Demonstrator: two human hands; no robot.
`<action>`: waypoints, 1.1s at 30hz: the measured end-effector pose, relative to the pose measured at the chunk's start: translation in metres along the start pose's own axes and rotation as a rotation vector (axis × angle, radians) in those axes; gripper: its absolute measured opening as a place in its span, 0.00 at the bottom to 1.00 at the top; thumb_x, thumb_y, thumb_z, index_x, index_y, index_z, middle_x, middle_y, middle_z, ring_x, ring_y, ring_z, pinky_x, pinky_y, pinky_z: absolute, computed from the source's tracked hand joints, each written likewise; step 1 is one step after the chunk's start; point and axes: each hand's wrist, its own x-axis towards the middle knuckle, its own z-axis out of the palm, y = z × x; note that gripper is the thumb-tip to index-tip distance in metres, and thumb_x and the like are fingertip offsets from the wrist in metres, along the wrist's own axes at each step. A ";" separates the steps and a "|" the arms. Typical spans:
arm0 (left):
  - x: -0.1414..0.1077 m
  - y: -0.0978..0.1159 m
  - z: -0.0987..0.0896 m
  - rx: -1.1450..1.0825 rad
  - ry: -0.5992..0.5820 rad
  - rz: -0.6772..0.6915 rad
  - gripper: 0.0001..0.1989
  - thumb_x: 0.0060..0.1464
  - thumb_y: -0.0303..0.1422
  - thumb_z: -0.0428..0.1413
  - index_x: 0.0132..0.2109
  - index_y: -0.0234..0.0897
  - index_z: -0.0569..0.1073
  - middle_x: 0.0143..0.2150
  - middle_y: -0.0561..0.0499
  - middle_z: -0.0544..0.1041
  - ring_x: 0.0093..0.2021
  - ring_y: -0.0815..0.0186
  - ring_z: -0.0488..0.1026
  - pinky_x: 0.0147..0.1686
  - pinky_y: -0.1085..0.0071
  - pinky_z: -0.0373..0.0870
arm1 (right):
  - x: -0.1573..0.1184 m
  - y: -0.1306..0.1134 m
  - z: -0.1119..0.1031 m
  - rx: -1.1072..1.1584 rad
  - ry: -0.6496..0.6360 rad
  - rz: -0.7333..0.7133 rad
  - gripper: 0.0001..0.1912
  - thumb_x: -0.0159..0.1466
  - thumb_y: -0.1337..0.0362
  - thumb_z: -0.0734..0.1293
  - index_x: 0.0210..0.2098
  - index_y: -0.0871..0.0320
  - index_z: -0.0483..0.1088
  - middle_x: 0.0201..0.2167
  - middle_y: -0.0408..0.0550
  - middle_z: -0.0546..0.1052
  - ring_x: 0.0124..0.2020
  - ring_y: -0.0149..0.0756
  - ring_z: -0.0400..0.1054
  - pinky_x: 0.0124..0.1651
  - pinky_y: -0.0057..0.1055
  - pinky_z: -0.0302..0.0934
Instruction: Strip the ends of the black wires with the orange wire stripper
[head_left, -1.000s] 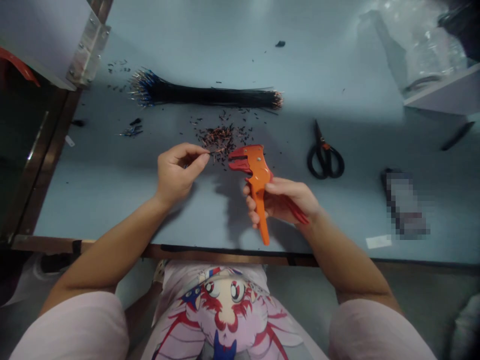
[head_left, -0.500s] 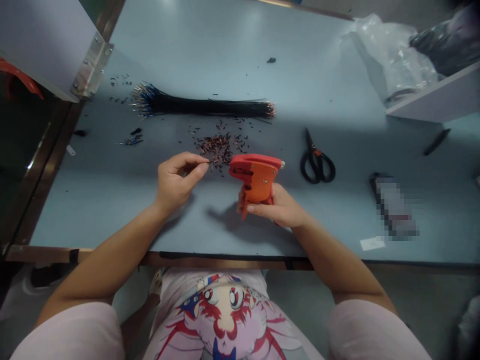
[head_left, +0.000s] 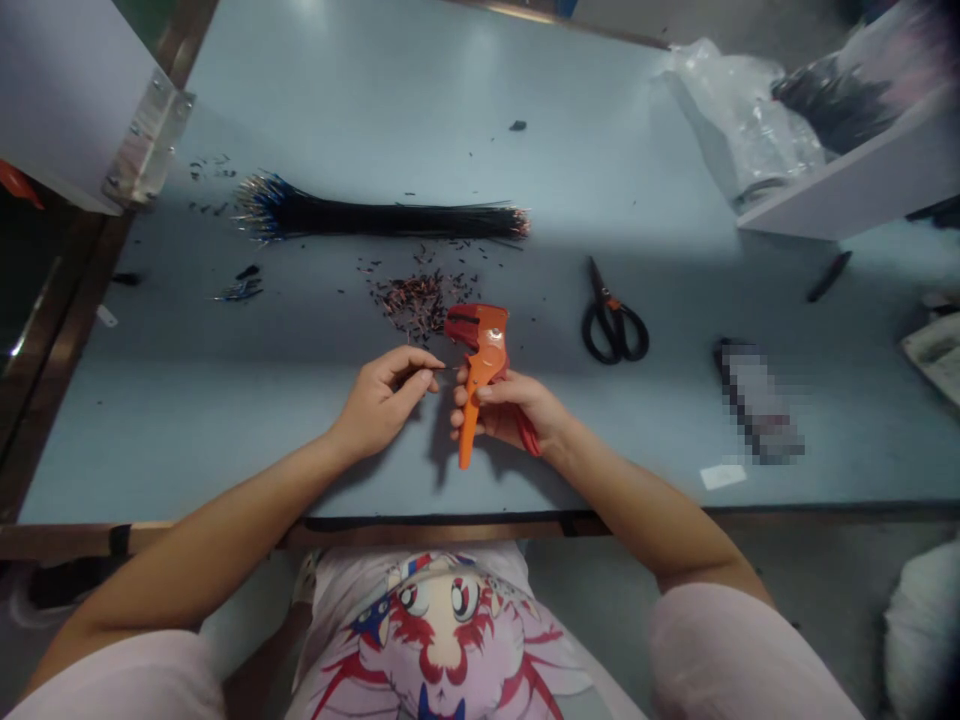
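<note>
Your right hand gripped the orange wire stripper above the bench, while your left hand pinched a thin wire just beside its head. A heap of wire scraps and a long wire bundle lay beyond.

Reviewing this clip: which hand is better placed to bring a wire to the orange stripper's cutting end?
Probably the left: the left hand pinches a thin wire right beside the orange wire stripper, while the right hand is wrapped around the stripper's handles.

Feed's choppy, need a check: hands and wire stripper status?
Right hand gripping orange wire stripper. Left hand pinching thin wire, tip beside the stripper's head. Loose wire pieces scattered just beyond.
</note>
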 end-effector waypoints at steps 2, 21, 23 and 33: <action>0.000 -0.002 0.002 -0.011 0.006 -0.003 0.08 0.55 0.33 0.55 0.39 0.36 0.76 0.32 0.50 0.77 0.33 0.69 0.74 0.35 0.74 0.70 | -0.002 0.000 0.002 -0.008 -0.025 0.003 0.14 0.55 0.72 0.67 0.41 0.62 0.65 0.32 0.48 0.79 0.33 0.41 0.77 0.40 0.44 0.72; 0.000 -0.003 0.001 -0.086 -0.089 0.003 0.06 0.50 0.32 0.60 0.36 0.37 0.79 0.36 0.49 0.80 0.36 0.66 0.75 0.39 0.71 0.69 | -0.015 0.010 0.012 -0.203 -0.155 0.034 0.13 0.59 0.61 0.70 0.35 0.61 0.64 0.23 0.44 0.74 0.22 0.35 0.73 0.28 0.34 0.69; 0.000 -0.002 0.001 -0.107 -0.093 0.004 0.06 0.50 0.32 0.60 0.35 0.37 0.79 0.36 0.49 0.80 0.37 0.65 0.75 0.40 0.70 0.70 | -0.015 0.010 0.011 -0.218 -0.151 0.037 0.13 0.59 0.61 0.70 0.35 0.61 0.63 0.22 0.44 0.74 0.21 0.35 0.73 0.27 0.34 0.70; -0.001 -0.001 0.003 -0.128 -0.108 0.014 0.07 0.49 0.33 0.61 0.37 0.37 0.80 0.37 0.48 0.81 0.38 0.65 0.76 0.42 0.70 0.71 | -0.017 0.011 0.016 -0.289 -0.176 0.020 0.14 0.61 0.59 0.69 0.33 0.61 0.62 0.20 0.44 0.73 0.18 0.34 0.70 0.22 0.31 0.67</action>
